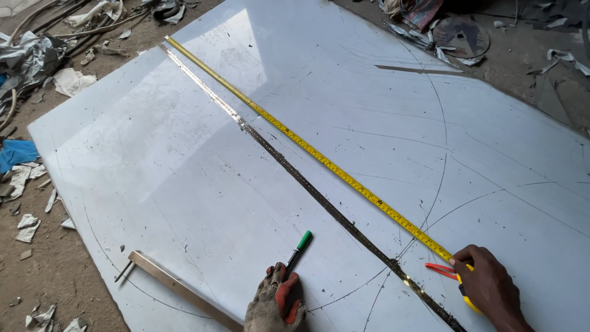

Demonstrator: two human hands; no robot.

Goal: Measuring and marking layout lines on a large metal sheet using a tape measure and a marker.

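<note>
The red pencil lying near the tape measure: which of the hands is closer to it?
Right. The right hand rests on the yellow tape measure, touching the red pencil. The gloved left hand, holding a green-capped marker, is well apart.

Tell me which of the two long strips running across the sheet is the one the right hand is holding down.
The yellow tape measure: the right hand pins its near end. The dull metal strip beside it lies untouched.

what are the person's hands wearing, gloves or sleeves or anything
The left hand wears a worn, dirty grey-tan work glove with orange-red patches on the palm side. The right hand is bare, with no glove or sleeve showing.
</note>
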